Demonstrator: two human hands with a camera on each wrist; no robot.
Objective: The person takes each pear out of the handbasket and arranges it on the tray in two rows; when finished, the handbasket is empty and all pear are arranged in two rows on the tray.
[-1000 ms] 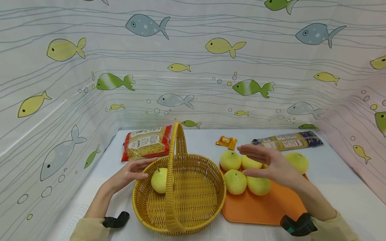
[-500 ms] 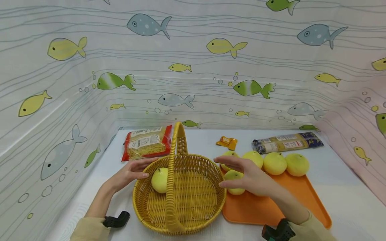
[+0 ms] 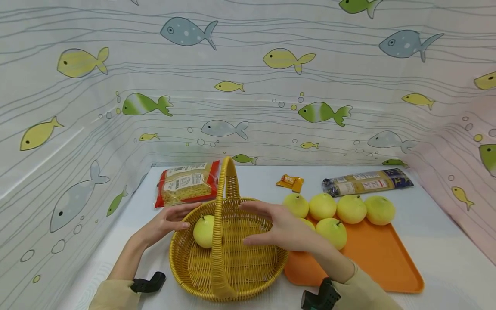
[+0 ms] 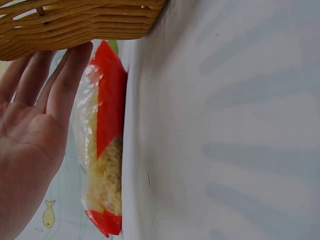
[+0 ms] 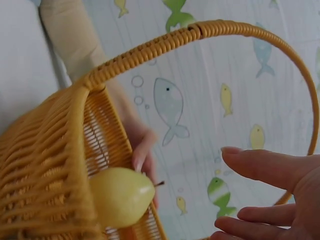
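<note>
A yellow wicker basket (image 3: pixel 252 292) with a tall arched handle (image 3: pixel 218 241) holds one pale yellow-green pear (image 3: pixel 203 232) at its left. My left hand (image 3: pixel 164 224) rests at the basket's left rim; its thumb tip overlaps the rim, and in the left wrist view its fingers (image 4: pixel 70 75) lie fairly straight along the outer wall. Over the basket's right half hovers my right hand (image 3: pixel 283 226), nothing between its spread thumb and fingers. It partly hides the right rim. In the right wrist view the hand (image 5: pixel 280 195) faces the pear (image 5: pixel 122 195).
An orange tray (image 3: pixel 383 258) to the right bears several more yellow-green fruits (image 3: pixel 331 232). Behind the basket lies a red-edged pasta bag (image 3: pixel 187 185). Small orange packets (image 3: pixel 290 182) and a long dark-ended pasta pack (image 3: pixel 368 182) lie at the back, before a fish-print curtain (image 3: pixel 248 86).
My right hand has moved left from above the fruits on the tray to above the basket, staying spread. The left hand, the basket and the pear in it have kept their places.
</note>
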